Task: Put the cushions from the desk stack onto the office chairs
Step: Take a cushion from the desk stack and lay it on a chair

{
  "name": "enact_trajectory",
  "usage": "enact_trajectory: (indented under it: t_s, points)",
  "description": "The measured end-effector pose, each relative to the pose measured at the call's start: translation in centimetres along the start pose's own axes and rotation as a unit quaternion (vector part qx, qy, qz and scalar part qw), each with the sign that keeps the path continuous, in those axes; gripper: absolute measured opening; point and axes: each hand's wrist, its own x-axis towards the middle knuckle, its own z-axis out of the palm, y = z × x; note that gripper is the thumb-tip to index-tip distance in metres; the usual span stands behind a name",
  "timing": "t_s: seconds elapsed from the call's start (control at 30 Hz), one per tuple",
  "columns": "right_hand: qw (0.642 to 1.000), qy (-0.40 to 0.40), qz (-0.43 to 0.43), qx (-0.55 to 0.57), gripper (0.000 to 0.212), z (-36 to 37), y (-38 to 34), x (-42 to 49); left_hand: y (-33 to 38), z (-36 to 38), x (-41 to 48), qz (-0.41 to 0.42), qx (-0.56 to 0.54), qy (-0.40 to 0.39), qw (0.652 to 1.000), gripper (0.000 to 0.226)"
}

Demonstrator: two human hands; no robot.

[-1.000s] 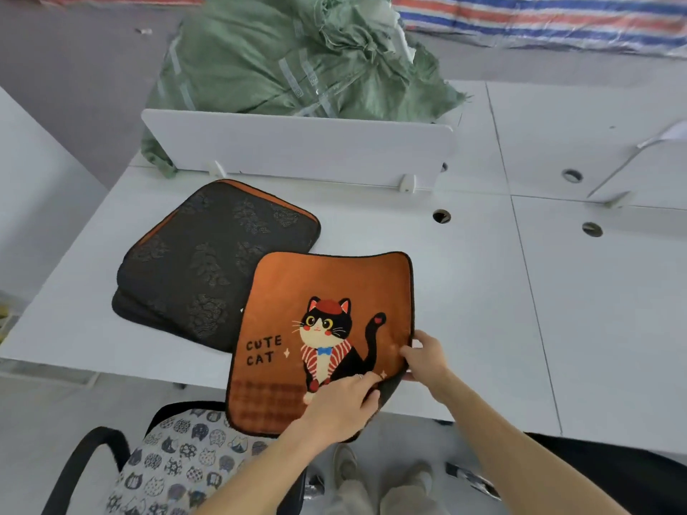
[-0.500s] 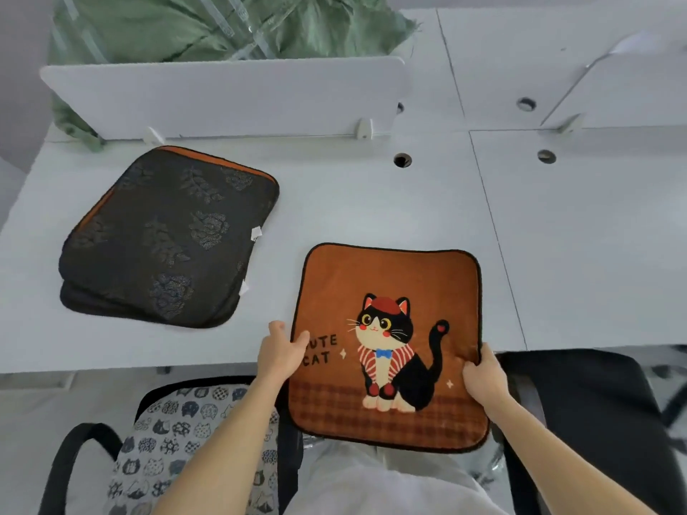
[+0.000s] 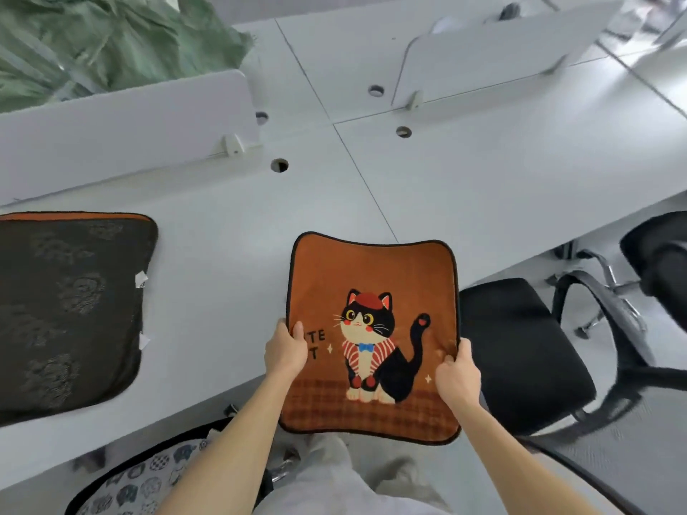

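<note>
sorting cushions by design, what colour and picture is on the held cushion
Orange-brown cushion, black edging, with a black-and-white cat in a red cap; head view.

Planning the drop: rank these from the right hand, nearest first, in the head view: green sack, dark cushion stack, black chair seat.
1. black chair seat, just right of the right hand.
2. dark cushion stack, left on the desk.
3. green sack, far back left.

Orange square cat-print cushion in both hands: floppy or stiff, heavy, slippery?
Probably semi-stiff: the orange square cat-print cushion looks nearly flat though the left hand and right hand pinch only its side edges, its far edge just slightly wavy. Likely light, since thumb-and-finger grips carry it. Its plush-looking fabric seems unlikely to slip.
</note>
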Motion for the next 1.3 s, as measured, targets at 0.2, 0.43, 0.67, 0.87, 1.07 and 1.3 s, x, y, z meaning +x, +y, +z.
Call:
enact_trajectory:
  t_s: [0.2,0.43,0.67,0.87,1.07,1.3]
  points:
    - [0.993,0.082,-0.003,0.083,0.037,-8.4,4.4,0.3,6.5,5.1,-3.7,0.063,0.037,-0.001,0.997,0.052]
    - [0.985,0.131,-0.050,0.104,0.046,-21.4,12.1,0.7,13.4,11.7,-12.7,0.130,0.081,0.016,0.988,0.046]
    - [0.989,0.125,-0.053,0.053,0.057,-31.7,19.5,1.7,18.0,18.9,-21.0,0.136,0.099,-0.014,0.986,0.043]
    - [0.995,0.093,-0.034,0.006,0.064,-35.5,23.4,4.6,19.8,24.0,-23.9,0.126,0.145,-0.035,0.981,0.039]
    - [0.996,0.038,-0.037,-0.070,0.064,-37.1,23.9,10.0,19.9,27.3,-21.5,0.048,0.128,-0.112,0.984,0.040]
    - [0.974,-0.071,0.008,-0.214,0.066,-37.7,24.7,16.8,20.3,31.4,-18.5,-0.022,0.125,-0.178,0.976,0.035]
